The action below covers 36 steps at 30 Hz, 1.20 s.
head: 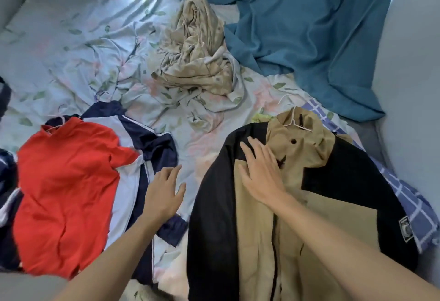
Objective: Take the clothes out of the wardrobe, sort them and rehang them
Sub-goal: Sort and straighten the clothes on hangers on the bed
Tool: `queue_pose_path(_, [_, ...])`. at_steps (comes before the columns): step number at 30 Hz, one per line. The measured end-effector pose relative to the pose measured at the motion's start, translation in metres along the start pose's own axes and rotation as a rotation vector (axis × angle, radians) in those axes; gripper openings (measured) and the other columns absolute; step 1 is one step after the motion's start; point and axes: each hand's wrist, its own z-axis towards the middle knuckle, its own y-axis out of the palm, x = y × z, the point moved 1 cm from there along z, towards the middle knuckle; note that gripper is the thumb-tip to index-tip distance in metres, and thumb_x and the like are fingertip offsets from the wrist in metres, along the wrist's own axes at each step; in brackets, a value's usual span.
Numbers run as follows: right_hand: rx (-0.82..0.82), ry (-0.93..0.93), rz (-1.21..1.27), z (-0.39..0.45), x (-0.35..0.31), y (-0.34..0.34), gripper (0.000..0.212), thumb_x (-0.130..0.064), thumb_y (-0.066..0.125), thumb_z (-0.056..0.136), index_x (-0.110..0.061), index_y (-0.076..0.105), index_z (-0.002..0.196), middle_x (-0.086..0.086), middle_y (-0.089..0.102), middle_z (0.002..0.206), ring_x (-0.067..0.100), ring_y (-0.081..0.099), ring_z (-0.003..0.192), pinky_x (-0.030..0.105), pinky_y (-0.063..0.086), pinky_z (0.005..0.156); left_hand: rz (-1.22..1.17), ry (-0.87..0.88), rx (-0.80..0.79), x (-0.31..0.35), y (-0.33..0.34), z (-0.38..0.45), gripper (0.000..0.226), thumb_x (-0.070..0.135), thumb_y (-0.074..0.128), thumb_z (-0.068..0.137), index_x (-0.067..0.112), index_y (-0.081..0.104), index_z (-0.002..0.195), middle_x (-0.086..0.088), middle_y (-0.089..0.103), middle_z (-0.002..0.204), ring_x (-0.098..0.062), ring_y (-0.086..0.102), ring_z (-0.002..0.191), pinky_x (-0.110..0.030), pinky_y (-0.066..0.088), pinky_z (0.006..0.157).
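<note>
1. Centrally, the tan-and-black jacket (pixel 297 193) lies on the bed (pixel 71 50), soft and limp.
2. Right hand (pixel 260 172) presses it flat-fingered; left hand (pixel 164 191) hovers released.
3. Best lifted by its hanger (pixel 296 122).

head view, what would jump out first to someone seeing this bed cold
The bright red shirt at lower left, lying over a navy and white jacket, catches the eye first. At lower right a black and tan jacket on a white hanger lies spread out, with the right hand flat on it. A crumpled beige garment sits mid-bed, and the left hand lies open between the two piles.
</note>
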Motion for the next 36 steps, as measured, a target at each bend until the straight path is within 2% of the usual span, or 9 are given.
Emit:
queue_pose_path(5, [-0.106,-0.101,-0.015,0.034,-0.113,0.076,0.062,-0.043,0.042,0.108,-0.018,0.027,0.163,0.006,0.021,0.171,0.025,0.017,0.158,0.039,0.009,0.130,-0.073,-0.094,0.086,-0.119,-0.023,-0.012,0.055,0.041,0.054,0.098,0.020,0.052,0.149,-0.001,0.055,0.138,-0.030,0.054,0.124,-0.046,0.049,0.095])
queue_pose_path(8, [-0.170,-0.164,-0.014,0.059,-0.187,0.136,0.065,-0.047,0.045,0.106,-0.017,0.030,0.162,0.006,0.027,0.167,0.027,0.026,0.154,0.042,0.022,0.128,-0.085,-0.103,0.110,-0.204,-0.033,-0.018,0.058,0.045,0.047,0.096,0.022,0.051,0.149,0.001,0.056,0.136,-0.027,0.056,0.119,-0.044,0.050,0.093])
queue_pose_path(12, [-0.217,-0.188,0.044,0.101,-0.283,0.209,0.065,-0.045,0.050,0.104,-0.017,0.034,0.160,0.005,0.030,0.167,0.024,0.024,0.155,0.043,0.026,0.127,-0.041,-0.161,0.126,-0.332,-0.049,-0.013,0.065,0.048,0.044,0.092,0.021,0.049,0.151,0.001,0.054,0.137,-0.028,0.055,0.121,-0.047,0.052,0.093])
queue_pose_path(16, [-0.232,-0.185,0.040,0.163,-0.355,0.263,0.068,-0.048,0.053,0.100,-0.017,0.036,0.158,0.007,0.037,0.160,0.028,0.036,0.146,0.048,0.037,0.119,0.000,-0.169,0.125,-0.445,-0.080,0.024,0.062,0.044,0.052,0.097,0.019,0.047,0.153,-0.006,0.052,0.140,-0.033,0.053,0.126,-0.050,0.051,0.097])
queue_pose_path(19, [-0.256,-0.155,0.013,0.218,-0.395,0.290,0.070,-0.045,0.057,0.100,-0.019,0.033,0.160,0.013,0.034,0.163,0.033,0.034,0.148,0.050,0.033,0.121,0.029,-0.153,0.134,-0.508,-0.103,0.072,0.064,0.039,0.061,0.099,0.019,0.043,0.157,-0.011,0.047,0.150,-0.036,0.047,0.135,-0.053,0.047,0.104])
queue_pose_path(23, [-0.228,-0.103,0.014,0.283,-0.439,0.306,0.070,-0.039,0.062,0.098,-0.017,0.034,0.159,0.016,0.039,0.158,0.037,0.037,0.142,0.048,0.032,0.119,-0.015,-0.155,0.124,-0.561,-0.133,0.135,0.069,0.041,0.059,0.101,0.021,0.034,0.162,-0.014,0.034,0.163,-0.037,0.035,0.149,-0.055,0.037,0.118])
queue_pose_path(27, [-0.242,-0.024,0.008,0.321,-0.461,0.323,0.066,-0.039,0.061,0.098,-0.016,0.037,0.155,0.017,0.045,0.151,0.039,0.042,0.138,0.053,0.037,0.113,-0.119,-0.107,0.058,-0.585,-0.146,0.176,0.075,0.043,0.061,0.099,0.021,0.029,0.164,-0.015,0.031,0.167,-0.035,0.031,0.153,-0.053,0.029,0.124])
queue_pose_path(33, [-0.255,0.053,0.098,0.326,-0.469,0.337,0.034,-0.043,0.058,0.101,-0.016,0.054,0.122,0.013,0.066,0.123,0.037,0.058,0.118,0.055,0.047,0.098,-0.112,-0.083,0.032,-0.589,-0.150,0.192,0.077,0.038,0.064,0.097,0.023,0.028,0.164,-0.012,0.038,0.162,-0.037,0.038,0.147,-0.052,0.035,0.120])
queue_pose_path(36, [-0.192,0.026,0.194,0.305,-0.471,0.331,0.031,-0.047,0.053,0.103,-0.017,0.052,0.109,0.011,0.070,0.104,0.038,0.062,0.103,0.052,0.050,0.086,-0.111,-0.084,0.062,-0.587,-0.155,0.189,0.072,0.038,0.062,0.097,0.027,0.031,0.162,-0.011,0.044,0.155,-0.037,0.040,0.142,-0.055,0.039,0.114])
